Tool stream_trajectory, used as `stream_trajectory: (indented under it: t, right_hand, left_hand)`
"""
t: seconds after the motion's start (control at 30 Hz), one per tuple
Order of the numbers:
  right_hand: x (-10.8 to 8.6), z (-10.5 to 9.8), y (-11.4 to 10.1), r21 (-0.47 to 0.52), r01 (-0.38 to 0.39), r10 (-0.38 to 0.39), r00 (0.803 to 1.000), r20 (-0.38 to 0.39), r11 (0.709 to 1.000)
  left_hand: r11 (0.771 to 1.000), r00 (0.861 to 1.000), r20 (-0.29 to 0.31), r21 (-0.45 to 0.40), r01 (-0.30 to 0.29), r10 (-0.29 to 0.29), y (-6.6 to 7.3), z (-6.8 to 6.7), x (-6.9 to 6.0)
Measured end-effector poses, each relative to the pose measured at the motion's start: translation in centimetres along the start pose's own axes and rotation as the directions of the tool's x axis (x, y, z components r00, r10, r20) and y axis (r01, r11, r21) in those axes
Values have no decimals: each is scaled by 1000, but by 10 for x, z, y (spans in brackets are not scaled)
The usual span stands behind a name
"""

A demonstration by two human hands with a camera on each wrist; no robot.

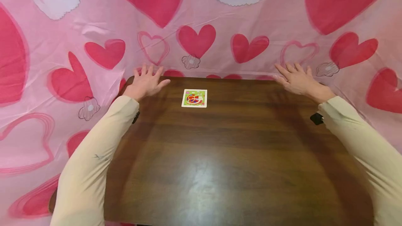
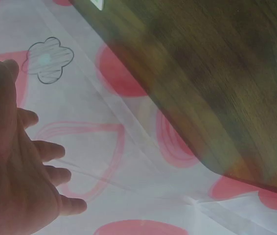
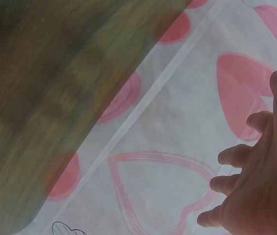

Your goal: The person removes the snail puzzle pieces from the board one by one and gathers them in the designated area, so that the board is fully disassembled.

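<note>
A small square puzzle board [image 1: 194, 98] with a white border and a colourful snail picture lies flat near the far edge of the table, left of the middle. To its left, my left hand [image 1: 146, 82] is held over the table's far left corner, fingers spread and holding nothing. On the other side my right hand [image 1: 300, 82] is stretched out near the far right part of the table, its fingers also spread and nothing in it. Each wrist view shows the bare hand, the left [image 2: 21, 161] and the right [image 3: 256, 171], in front of the cloth.
The dark brown wooden table [image 1: 238, 149] has rounded corners. A pink cloth [image 1: 220, 48] printed with red hearts and white faces hangs close behind its far edge and along both sides. A white corner [image 2: 98, 4] of something flat shows at the top of the left wrist view.
</note>
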State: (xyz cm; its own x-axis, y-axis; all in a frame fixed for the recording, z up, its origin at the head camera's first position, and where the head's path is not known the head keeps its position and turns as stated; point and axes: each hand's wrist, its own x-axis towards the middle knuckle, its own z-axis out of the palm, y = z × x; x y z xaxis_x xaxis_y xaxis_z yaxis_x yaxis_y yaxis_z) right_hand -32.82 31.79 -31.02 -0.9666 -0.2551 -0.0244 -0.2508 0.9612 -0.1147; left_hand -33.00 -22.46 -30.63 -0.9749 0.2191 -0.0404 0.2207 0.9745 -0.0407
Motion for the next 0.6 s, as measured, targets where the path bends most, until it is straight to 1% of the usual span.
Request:
stream_trajectory:
  t: [0.1, 0.27, 0.4, 0.6]
  right_hand:
    - [5, -1, -4, 0, 15, -15, 1000, 3, 1000]
    - [3, -1, 3, 6, 14, -14, 1000, 7, 1000]
    - [2, -1, 5, 10, 21, -22, 1000, 13, 1000]
    - [7, 0, 3, 16, 39, -39, 999, 15, 999]
  left_hand:
    - [1000, 1000, 5, 3, 19, -19, -4, -1, -6]
    - [1000, 1000, 12, 4, 18, -18, 0, -3, -3]
    - [1000, 1000, 12, -3, 16, -16, 2, -3, -3]
    - [999, 999, 15, 13, 30, -30, 3, -2, -5]
